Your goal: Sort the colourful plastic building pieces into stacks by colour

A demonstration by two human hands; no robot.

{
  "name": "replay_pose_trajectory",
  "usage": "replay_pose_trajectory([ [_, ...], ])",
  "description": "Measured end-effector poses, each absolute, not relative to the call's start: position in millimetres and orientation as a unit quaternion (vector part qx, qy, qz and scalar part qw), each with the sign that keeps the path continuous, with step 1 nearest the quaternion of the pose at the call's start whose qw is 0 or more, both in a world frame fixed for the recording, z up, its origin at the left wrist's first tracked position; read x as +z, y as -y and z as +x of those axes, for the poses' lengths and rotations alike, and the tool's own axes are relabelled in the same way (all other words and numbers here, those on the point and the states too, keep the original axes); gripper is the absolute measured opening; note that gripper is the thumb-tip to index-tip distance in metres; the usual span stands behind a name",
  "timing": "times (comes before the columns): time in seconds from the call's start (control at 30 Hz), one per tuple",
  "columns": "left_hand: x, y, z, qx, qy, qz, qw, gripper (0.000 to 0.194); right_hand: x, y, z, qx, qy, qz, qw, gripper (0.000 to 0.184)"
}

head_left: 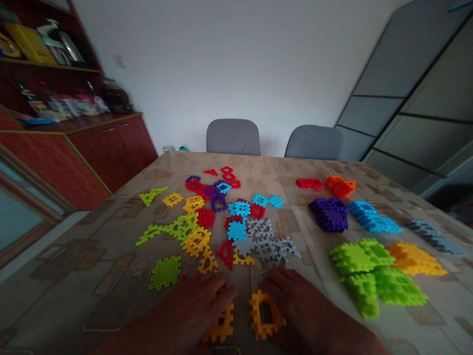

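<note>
Down at the near part of the table (266, 170), two yellow pieces lie side by side, a narrow gap between them. The left hand (207, 296) bends over the left yellow piece (222, 323), hiding much of it; the right hand (286, 291) curls over the outer edge of the right yellow piece (254, 315). Whether either hand grips or only rests, I cannot tell. Each piece turns a toothed edge toward the other. The right one's window opening seems to run lengthwise away from the person, and the piece's long axis probably does too, though dim light and blur make that uncertain. Labels on the bottles (29, 96) at the far left are too blurred to read.

Just beyond the fingers, a yellow triangular piece (207, 261), a red triangular piece (225, 254) and gray pieces (266, 249) crowd the way forward. A green square (165, 272) lies left of them. On the right are a purple stack (329, 215), a blue stack (373, 217), a green pile (356, 257) and a yellow pile (417, 259). Two gray chairs (233, 137) stand behind the far edge.
</note>
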State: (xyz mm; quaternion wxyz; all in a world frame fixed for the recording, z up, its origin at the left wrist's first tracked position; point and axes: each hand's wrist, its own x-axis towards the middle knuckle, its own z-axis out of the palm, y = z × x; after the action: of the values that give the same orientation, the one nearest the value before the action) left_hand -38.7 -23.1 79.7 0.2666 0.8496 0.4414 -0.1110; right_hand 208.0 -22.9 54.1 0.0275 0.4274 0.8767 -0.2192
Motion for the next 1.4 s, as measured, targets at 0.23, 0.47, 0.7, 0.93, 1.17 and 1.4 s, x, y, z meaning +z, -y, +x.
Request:
replay_pose_trajectory([
  [0.23,79,27,-40,-0.069,-0.419,0.879,0.218,0.063,55,23,204,-0.230,-0.877,0.420,0.029,0.050],
  [0.47,67,32,-54,-0.004,-0.394,0.897,0.200,0.071,45,23,207,-0.168,-0.896,0.410,-0.021,0.058],
  [0.7,49,-24,-111,0.083,-0.437,0.882,0.156,0.055,46,23,211,-0.128,-0.916,0.378,-0.041,0.048],
  [0.93,22,-83,-144,0.082,-0.445,0.883,0.128,0.066,18,13,211,-0.136,-0.919,0.369,-0.028,0.050],
  [1.17,10,-85,-146,0.079,-0.424,0.893,0.130,0.071,45,16,213,-0.179,-0.906,0.384,0.003,0.060],
  [1.4,6,-91,-144,0.104,-0.394,0.907,0.111,0.074,60,22,216,-0.173,-0.902,0.396,-0.013,0.077],
])
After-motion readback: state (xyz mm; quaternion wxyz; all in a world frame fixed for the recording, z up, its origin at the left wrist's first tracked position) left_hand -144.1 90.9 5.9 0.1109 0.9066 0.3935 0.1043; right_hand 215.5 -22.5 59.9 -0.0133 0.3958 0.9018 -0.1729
